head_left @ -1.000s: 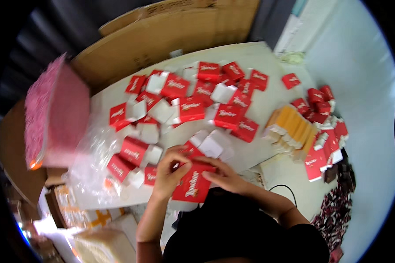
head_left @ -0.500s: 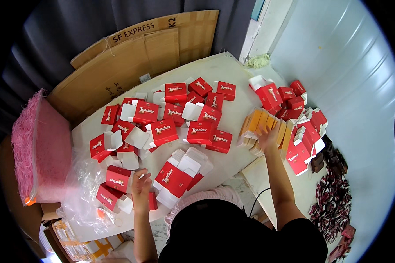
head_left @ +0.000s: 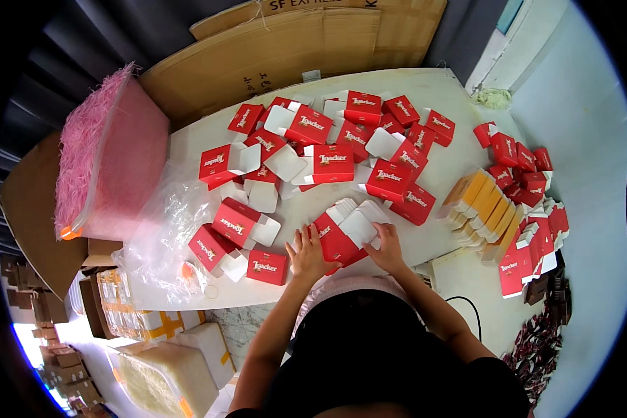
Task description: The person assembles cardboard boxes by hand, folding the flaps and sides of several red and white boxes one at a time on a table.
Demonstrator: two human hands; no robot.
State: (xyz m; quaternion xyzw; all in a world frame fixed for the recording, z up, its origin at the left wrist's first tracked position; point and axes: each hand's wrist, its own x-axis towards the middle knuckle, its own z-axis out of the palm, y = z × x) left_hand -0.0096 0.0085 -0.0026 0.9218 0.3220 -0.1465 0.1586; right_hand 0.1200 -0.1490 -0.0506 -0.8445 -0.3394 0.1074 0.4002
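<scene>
A stack of flattened red cartons (head_left: 337,244) with white flaps (head_left: 359,221) lies at the table's near edge, just in front of my body. My left hand (head_left: 309,259) rests on the stack's left side, its fingers spread. At the right edge, my right hand (head_left: 386,247) curls its fingers over the white flaps and grips a carton there; its fingertips are partly hidden. A closed red box (head_left: 267,267) lies left of my left hand. Beyond the stack, several folded-up red boxes (head_left: 333,164) crowd together, many with white flaps standing out.
Yellow-and-white packs (head_left: 486,209) stand in rows at the right, beside more red boxes (head_left: 526,254) and a heap of dark red wrapped pieces (head_left: 536,352). At the left are clear plastic wrap (head_left: 164,244) and a tub of pink shred (head_left: 129,146). Cardboard sheets (head_left: 285,52) lean behind.
My right hand has left the yellow-and-white packs and come to the flattened cartons. My left hand has moved right onto the same stack. The whole view has shifted.
</scene>
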